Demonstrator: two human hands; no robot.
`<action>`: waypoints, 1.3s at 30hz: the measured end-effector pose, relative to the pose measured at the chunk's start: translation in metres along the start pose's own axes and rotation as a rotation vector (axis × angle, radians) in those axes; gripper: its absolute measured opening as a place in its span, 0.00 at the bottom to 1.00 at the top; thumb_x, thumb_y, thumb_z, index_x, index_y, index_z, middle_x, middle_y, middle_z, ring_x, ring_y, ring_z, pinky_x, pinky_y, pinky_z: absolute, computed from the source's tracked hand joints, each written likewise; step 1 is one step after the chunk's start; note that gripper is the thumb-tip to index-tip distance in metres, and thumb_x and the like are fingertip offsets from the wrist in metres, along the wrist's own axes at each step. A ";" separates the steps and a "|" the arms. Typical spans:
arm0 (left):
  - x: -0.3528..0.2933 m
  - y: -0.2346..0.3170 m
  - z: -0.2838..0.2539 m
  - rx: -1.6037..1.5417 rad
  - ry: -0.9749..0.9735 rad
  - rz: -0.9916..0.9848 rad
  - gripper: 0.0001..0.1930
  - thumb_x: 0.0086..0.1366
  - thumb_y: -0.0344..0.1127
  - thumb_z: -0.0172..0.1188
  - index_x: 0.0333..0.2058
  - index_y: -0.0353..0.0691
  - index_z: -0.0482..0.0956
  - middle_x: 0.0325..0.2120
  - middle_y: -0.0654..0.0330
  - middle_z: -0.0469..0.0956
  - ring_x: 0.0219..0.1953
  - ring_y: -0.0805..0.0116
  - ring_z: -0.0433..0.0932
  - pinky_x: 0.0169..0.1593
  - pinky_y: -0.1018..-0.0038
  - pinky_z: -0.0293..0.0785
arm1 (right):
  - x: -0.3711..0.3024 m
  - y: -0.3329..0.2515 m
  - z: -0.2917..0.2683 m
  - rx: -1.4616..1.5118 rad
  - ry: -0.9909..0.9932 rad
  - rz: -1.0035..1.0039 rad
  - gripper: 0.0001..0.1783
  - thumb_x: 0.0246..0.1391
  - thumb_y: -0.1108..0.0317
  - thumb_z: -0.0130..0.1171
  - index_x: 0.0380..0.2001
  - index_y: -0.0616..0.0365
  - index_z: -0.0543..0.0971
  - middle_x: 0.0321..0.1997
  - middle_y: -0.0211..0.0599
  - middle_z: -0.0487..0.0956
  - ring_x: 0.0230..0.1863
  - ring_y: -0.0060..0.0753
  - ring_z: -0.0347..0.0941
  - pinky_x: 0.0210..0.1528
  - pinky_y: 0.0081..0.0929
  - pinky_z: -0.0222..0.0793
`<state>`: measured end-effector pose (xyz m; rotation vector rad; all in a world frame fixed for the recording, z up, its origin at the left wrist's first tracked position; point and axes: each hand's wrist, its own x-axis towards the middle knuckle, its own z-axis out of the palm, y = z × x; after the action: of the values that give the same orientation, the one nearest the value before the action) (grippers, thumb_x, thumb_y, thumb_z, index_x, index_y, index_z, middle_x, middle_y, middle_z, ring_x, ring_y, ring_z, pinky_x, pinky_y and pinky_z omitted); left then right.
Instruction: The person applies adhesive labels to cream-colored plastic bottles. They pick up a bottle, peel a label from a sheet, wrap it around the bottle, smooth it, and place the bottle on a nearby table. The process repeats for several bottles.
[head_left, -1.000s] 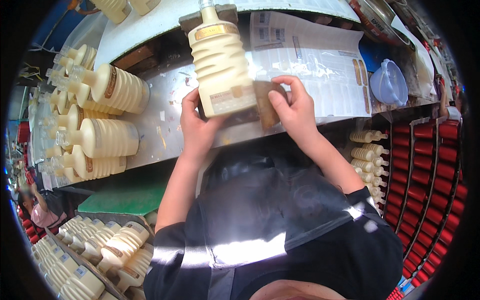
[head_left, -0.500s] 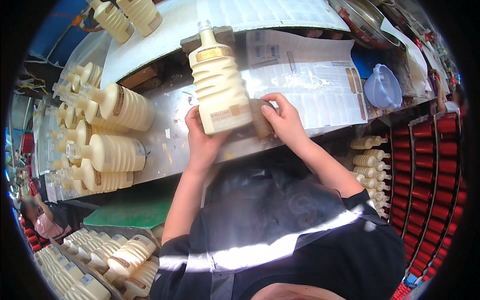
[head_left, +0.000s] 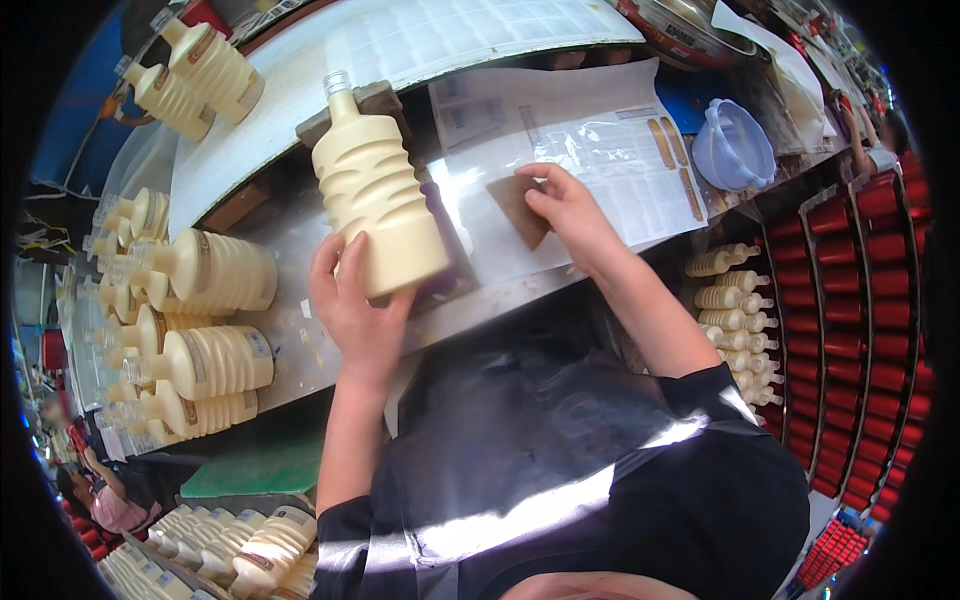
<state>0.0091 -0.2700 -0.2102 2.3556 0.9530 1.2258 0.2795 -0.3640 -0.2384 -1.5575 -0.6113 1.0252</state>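
A cream bottle (head_left: pixel 380 215) with a ribbed body lies near the middle of the frame, left of centre, its clear neck pointing to the upper left and passing over a dark block (head_left: pixel 380 101). The left hand (head_left: pixel 362 318) holds the bottle's base end, its fingers partly spread around it: the thumb is at the lower right of the base, the other fingers along the left side. Right of the bottle, the right hand (head_left: pixel 574 218) pinches a flat brown piece (head_left: pixel 518 208) between thumb and fingers, nearly closed on its upper right edge. The piece is apart from the bottle, above a pale sheet of labels (head_left: pixel 590 120). Three gold-brown strips show at the sheet's right end.

A light blue basin (head_left: pixel 733 150) stands just beside the sheet, toward the upper right. On the grey surface (head_left: pixel 300 350), more bottles (head_left: pixel 225 272) lie stacked at the left of the frame, necks pointing left. Two others (head_left: pixel 215 72) stand at the upper left. A green board (head_left: pixel 250 466) shows at the lower left, and rows of red objects (head_left: pixel 840 330) fill the right edge.
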 end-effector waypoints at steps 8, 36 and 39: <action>-0.007 -0.007 0.009 0.026 -0.016 -0.020 0.37 0.46 0.31 0.81 0.57 0.44 0.77 0.57 0.52 0.69 0.60 0.50 0.69 0.63 0.59 0.67 | 0.060 -0.014 -0.047 -1.140 0.128 -0.296 0.25 0.58 0.67 0.50 0.58 0.53 0.80 0.33 0.56 0.84 0.38 0.53 0.81 0.44 0.43 0.76; -0.019 -0.021 0.022 -0.417 -0.092 -0.288 0.48 0.54 0.37 0.78 0.68 0.39 0.57 0.63 0.51 0.59 0.63 0.57 0.67 0.65 0.62 0.66 | -0.094 0.032 -0.123 -1.140 0.547 -0.004 0.17 0.57 0.63 0.55 0.44 0.63 0.82 0.30 0.57 0.82 0.34 0.59 0.81 0.42 0.52 0.75; -0.016 -0.020 0.018 -0.612 -0.092 -0.280 0.45 0.64 0.43 0.69 0.71 0.39 0.51 0.65 0.48 0.58 0.64 0.56 0.65 0.67 0.61 0.63 | -0.089 0.055 -0.147 -0.800 0.705 0.069 0.24 0.59 0.49 0.63 0.28 0.64 0.81 0.21 0.46 0.79 0.26 0.46 0.78 0.34 0.41 0.73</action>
<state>0.0091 -0.2659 -0.2411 1.7211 0.7146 1.0902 0.3548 -0.5256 -0.2648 -2.4796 -0.4773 0.1903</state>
